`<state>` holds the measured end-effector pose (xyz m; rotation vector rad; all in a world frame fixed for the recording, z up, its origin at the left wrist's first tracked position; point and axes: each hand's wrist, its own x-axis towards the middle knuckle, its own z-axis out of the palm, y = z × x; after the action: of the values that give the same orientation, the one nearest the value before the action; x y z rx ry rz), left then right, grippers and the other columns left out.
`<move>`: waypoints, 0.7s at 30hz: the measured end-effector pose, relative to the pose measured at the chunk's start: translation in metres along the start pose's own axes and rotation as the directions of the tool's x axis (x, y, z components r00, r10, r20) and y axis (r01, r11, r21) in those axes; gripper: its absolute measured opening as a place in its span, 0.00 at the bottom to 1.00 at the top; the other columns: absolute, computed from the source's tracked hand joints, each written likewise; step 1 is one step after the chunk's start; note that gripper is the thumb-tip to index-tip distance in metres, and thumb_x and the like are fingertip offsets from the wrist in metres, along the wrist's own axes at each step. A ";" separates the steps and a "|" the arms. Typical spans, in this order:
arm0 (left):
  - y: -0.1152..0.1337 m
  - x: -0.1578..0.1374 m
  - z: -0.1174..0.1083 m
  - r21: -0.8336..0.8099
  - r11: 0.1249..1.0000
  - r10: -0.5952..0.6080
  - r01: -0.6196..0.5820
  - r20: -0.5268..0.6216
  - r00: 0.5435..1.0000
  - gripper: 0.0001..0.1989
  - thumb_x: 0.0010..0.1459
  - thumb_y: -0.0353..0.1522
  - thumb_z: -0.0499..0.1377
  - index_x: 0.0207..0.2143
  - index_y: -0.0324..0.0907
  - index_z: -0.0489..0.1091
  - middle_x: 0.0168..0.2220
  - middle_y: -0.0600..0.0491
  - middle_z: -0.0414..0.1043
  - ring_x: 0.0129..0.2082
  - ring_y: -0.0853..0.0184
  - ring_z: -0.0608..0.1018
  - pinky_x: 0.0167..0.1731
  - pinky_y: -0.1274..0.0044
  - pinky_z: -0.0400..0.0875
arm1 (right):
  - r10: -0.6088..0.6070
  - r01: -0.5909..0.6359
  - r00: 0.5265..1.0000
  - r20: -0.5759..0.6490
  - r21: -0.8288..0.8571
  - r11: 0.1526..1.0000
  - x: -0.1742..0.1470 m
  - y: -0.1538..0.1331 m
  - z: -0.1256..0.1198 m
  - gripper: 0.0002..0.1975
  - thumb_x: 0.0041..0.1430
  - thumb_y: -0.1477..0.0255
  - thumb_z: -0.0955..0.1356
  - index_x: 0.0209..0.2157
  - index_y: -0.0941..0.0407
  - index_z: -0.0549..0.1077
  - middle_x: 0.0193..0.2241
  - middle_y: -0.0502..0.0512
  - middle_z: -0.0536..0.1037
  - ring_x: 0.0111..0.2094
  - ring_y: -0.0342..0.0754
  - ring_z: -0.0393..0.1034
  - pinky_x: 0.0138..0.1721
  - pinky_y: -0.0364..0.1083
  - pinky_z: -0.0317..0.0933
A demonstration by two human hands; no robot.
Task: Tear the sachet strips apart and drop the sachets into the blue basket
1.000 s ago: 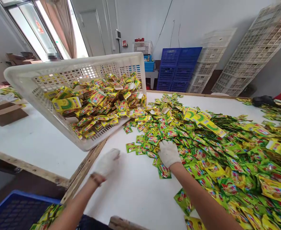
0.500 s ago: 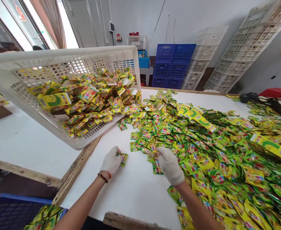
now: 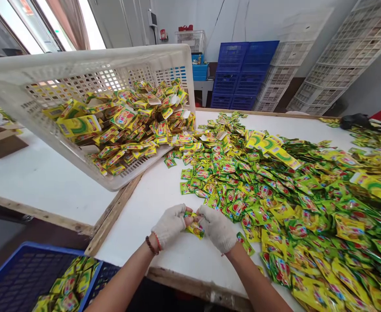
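Note:
My left hand, in a white fingerless-tipped glove, is closed on a small packet over the bare white tabletop. My right hand, gloved the same way, meets it and pinches at the same spot. Between the fingertips shows a yellow and green snack packet; whether there is more than one is hidden by the fingers. Just beyond and to the right spreads a large heap of green and yellow packets. A loose green packet lies beside my right wrist.
A tipped white plastic crate at left holds many small yellow boxes. Flat yellow cartons lie on the heap. A blue crate with filled packs stands low at left. Blue crates and white crates are stacked behind.
My hands have come together; the left moved right with its packet, and the right drew a packet away from the heap's edge toward it. The view has shifted slightly.

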<state>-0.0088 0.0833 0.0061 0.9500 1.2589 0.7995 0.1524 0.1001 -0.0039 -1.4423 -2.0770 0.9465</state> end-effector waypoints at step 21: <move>0.010 0.028 -0.009 0.429 0.891 0.191 -0.150 -0.053 0.980 0.17 0.43 0.29 0.59 0.38 0.42 0.61 0.26 0.58 0.65 0.23 0.72 0.67 0.23 0.80 0.63 | 0.292 -0.358 0.934 0.208 0.550 0.755 0.007 -0.002 0.019 0.13 0.49 0.63 0.60 0.34 0.57 0.64 0.30 0.54 0.73 0.25 0.43 0.70 0.21 0.40 0.61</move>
<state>-0.0137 0.1137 0.0035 1.4043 1.4802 0.7240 0.1356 0.1011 -0.0155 -1.4403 -1.4045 1.6626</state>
